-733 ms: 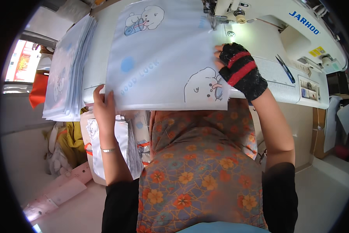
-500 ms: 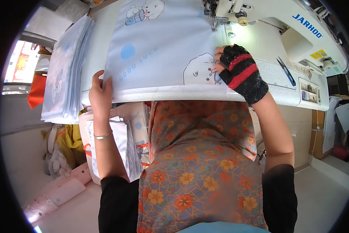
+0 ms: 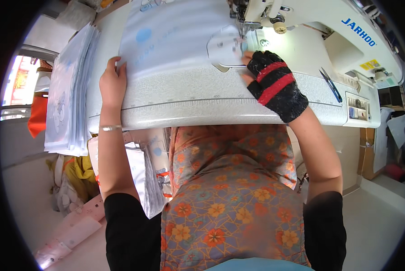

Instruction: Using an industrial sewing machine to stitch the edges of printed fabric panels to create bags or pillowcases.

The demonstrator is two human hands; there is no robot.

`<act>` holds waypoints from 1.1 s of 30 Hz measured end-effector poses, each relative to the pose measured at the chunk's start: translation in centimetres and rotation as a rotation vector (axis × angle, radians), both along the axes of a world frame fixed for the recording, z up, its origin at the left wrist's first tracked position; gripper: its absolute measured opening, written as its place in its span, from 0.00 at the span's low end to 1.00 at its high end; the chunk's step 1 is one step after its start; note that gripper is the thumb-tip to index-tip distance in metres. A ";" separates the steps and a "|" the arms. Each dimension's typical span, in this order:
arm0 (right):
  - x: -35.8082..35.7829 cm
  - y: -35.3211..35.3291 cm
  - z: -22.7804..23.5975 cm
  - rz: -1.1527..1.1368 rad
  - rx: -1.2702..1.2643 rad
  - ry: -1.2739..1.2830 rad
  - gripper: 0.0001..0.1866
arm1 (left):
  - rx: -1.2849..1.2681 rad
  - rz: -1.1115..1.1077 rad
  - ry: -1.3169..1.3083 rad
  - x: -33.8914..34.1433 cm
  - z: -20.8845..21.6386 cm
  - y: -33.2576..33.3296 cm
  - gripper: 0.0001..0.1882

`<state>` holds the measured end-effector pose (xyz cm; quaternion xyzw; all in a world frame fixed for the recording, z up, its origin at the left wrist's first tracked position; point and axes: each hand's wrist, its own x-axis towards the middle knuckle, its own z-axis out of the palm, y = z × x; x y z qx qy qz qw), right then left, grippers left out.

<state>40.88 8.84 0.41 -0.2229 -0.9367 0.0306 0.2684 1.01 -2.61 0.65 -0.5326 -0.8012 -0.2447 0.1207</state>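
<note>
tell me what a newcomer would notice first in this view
Probably the right hand in its black fingerless glove with red stripes, pressing pale blue printed fabric down beside the needle of the white sewing machine at the top. The bare left hand, a bangle at its wrist, lies flat on the fabric's left edge on the table. A stack of similar pale pieces sits at the table's left end, and scissors lie to the right.

The pale blue printed fabric point(image 3: 175, 40) looks thin, smooth cloth; the table point(image 3: 211, 101) is speckled, glossy laminate; the right hand point(image 3: 274, 83) wears knitted wool.
</note>
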 end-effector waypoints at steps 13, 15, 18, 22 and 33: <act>0.0 0.6 -0.4 -0.002 -0.012 0.048 0.18 | -0.038 0.035 0.060 -1.3 -0.3 2.6 0.13; 0.0 0.6 -0.3 0.003 -0.008 0.055 0.17 | -0.007 0.025 0.063 -1.3 -0.4 2.0 0.12; -0.1 0.5 -0.4 0.007 0.004 0.071 0.17 | 0.043 -0.094 -0.013 -1.1 -0.6 0.3 0.12; -0.1 0.6 -0.5 -0.002 -0.004 0.068 0.15 | 0.023 -0.393 -0.086 -1.0 0.2 -2.6 0.23; -2.8 -2.2 -0.1 0.278 -0.056 -0.035 0.20 | 0.181 -0.670 0.515 11.8 11.1 -11.9 0.14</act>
